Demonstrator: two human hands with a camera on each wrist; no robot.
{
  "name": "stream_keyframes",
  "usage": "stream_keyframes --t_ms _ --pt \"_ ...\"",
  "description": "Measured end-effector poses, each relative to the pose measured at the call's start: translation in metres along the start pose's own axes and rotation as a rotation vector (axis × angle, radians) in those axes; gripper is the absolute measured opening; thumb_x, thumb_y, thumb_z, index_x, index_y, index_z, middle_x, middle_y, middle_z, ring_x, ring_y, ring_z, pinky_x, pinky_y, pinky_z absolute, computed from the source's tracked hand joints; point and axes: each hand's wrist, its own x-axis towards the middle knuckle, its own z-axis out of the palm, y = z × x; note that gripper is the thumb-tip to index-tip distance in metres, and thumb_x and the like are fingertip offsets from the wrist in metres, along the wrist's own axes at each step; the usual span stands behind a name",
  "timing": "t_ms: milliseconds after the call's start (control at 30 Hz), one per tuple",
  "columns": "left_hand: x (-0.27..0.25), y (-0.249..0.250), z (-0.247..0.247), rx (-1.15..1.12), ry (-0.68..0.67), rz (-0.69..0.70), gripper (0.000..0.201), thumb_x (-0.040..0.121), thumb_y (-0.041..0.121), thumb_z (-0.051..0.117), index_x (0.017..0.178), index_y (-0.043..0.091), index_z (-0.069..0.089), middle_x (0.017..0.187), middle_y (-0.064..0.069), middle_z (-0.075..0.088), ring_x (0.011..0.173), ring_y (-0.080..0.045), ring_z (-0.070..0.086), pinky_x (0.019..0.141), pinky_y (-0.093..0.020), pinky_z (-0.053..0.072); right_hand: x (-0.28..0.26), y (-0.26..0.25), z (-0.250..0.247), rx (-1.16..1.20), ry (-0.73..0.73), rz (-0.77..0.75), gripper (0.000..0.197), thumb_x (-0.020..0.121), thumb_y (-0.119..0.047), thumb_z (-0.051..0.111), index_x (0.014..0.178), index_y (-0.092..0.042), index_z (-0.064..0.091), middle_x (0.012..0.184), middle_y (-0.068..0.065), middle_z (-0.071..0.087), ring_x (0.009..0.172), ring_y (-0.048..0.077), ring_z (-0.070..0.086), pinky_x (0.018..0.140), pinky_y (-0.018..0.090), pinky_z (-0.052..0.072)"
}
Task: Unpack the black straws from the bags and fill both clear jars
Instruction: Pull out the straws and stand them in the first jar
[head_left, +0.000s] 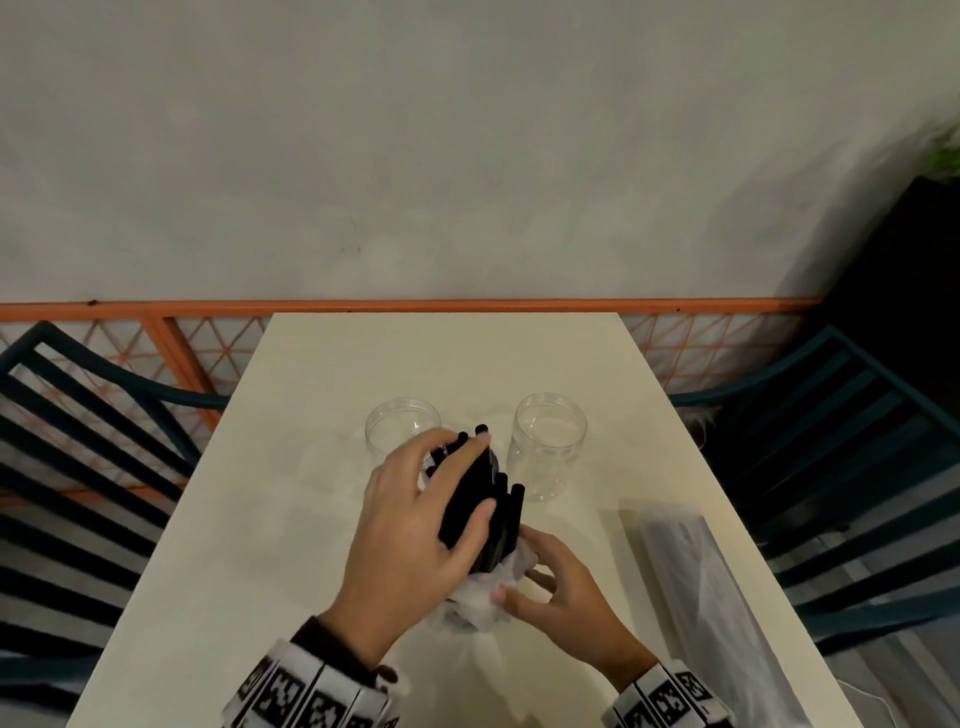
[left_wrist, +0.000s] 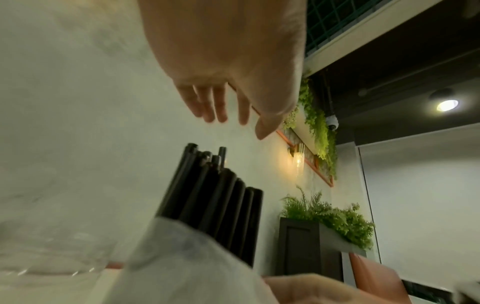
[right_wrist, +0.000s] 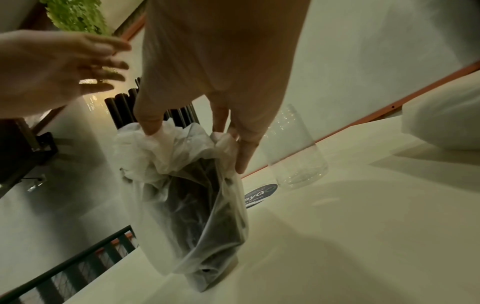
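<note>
A bundle of black straws (head_left: 505, 519) stands upright in a translucent white bag (head_left: 478, 608) on the table, between two empty clear jars (head_left: 402, 431) (head_left: 548, 447). My right hand (head_left: 519, 584) pinches the bunched bag top. In the right wrist view my right hand (right_wrist: 192, 142) holds the crumpled plastic of the bag (right_wrist: 197, 205) below the straw tips (right_wrist: 122, 109). My left hand (head_left: 483, 475) hovers over the straws with spread fingers. In the left wrist view that hand (left_wrist: 239, 127) hangs open above the straws (left_wrist: 221, 195) without touching them.
A second long bag (head_left: 691, 571) lies flat at the table's right side. The cream table (head_left: 311, 467) ends at an orange rail by the wall. Dark slatted chairs (head_left: 78, 441) (head_left: 857, 441) flank it. A round sticker (right_wrist: 261, 195) lies near the right jar (right_wrist: 298, 156).
</note>
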Motion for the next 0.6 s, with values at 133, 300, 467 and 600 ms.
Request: stream_keyframes --t_ms 133,300,467,600 --pt "0.008 -0.003 0.029 0.202 -0.236 -0.022 0.070 0.083 0.061 0.041 0.142 0.024 0.029 0.153 -0.005 0.023 0.142 -0.023 0.017 0.117 -0.039 0.008 0.003 0.001 0.002 -0.069 -0.034 -0.033 0.060 0.077 -0.037 0.072 0.129 -0.024 0.044 0.116 -0.016 0.051 0.111 -0.005 0.048 0.099 0.020 0.044" --pt "-0.002 -0.012 0.043 0.294 -0.358 -0.008 0.051 0.088 0.050 0.038 0.134 0.027 0.041 0.134 -0.004 0.055 0.124 -0.024 0.051 0.105 -0.043 0.040 0.002 0.011 0.005 -0.149 -0.091 -0.045 0.072 0.064 -0.075 0.056 0.126 -0.047 0.032 0.119 -0.024 0.046 0.113 -0.005 0.044 0.098 0.019 0.043" --pt "0.000 -0.014 0.044 0.363 -0.301 0.072 0.031 0.086 0.036 0.041 0.113 0.037 0.057 0.114 -0.004 0.066 0.105 -0.026 0.062 0.094 -0.044 0.049 -0.002 0.017 0.014 -0.177 -0.089 -0.078 0.056 0.083 -0.051 0.058 0.128 -0.044 0.027 0.128 -0.032 0.036 0.120 -0.011 0.039 0.101 0.014 0.037" --pt "-0.002 -0.012 0.049 0.368 -0.238 0.023 0.019 0.083 0.033 0.046 0.092 0.032 0.063 0.105 -0.002 0.066 0.097 -0.024 0.062 0.090 -0.040 0.048 -0.010 0.026 0.022 -0.273 -0.092 -0.161 0.029 0.090 -0.055 0.041 0.118 -0.047 0.035 0.142 -0.011 0.037 0.132 0.002 0.033 0.110 0.033 0.034"
